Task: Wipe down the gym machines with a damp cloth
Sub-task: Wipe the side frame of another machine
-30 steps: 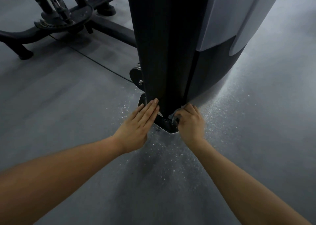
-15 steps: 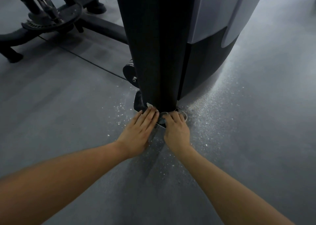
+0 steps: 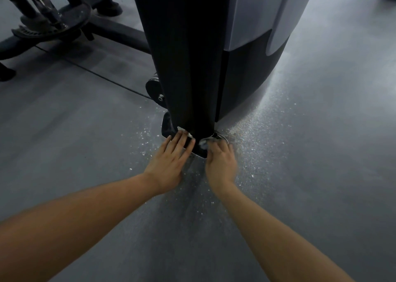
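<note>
A gym machine's black upright column comes down to a dark foot plate on the grey floor. My left hand lies flat, its fingertips resting on the plate at the column's bottom left edge. A small white scrap shows just beyond those fingers. My right hand, blurred, is curled at the column's bottom right corner. It grips a small greyish cloth pressed against the foot; most of the cloth is hidden under the fingers.
A pale grey shroud covers the machine's right side above a dark rounded base. The machine's black floor frame and pivot disc spread at the back left. White specks litter the floor around the foot.
My right hand has slid from the right of the foot toward its front corner and is now blurred. My left hand has dropped from the column's face onto the plate.
</note>
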Demonstrator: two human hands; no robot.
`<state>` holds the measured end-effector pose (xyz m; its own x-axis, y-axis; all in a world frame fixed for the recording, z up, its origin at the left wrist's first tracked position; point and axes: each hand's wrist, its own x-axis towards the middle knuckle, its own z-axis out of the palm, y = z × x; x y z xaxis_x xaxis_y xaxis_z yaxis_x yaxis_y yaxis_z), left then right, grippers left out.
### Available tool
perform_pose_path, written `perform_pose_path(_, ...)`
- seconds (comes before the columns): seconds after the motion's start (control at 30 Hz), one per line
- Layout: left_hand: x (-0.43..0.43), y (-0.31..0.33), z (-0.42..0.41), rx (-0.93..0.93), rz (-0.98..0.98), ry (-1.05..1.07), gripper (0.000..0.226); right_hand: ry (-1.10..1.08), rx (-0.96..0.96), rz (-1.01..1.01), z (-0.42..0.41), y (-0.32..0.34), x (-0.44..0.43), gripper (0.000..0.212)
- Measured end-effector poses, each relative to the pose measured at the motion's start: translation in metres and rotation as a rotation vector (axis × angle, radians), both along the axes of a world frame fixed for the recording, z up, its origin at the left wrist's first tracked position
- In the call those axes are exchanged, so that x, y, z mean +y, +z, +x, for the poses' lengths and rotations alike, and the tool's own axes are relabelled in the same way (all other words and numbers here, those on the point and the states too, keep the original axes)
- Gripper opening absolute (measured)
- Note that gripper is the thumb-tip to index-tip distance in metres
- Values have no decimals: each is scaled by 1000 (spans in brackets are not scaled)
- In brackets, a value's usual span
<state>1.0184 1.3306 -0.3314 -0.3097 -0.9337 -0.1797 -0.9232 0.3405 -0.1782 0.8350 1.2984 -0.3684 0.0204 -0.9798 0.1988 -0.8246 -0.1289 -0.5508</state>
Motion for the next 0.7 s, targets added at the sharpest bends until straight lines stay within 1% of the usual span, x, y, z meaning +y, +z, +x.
perform_pose_path(0.1, 0, 0, -7, -9, 22, 24, 108, 136, 14, -66, 1, -12, 14, 31)
perform_pose_path(0.23, 0, 2, -11, 7, 17, 28, 108, 161, -12, -76, -13, -15, -2, 23)
perform_pose_path(0.47, 1, 0, -8, 24, 4, -20, 107, 4, -165, 39, -9, -6, -15, 28)
perform_pose_path(0.7, -1, 0, -5, 31, 12, -15, 110, -280, -448, 153, 3, 8, -33, 22)
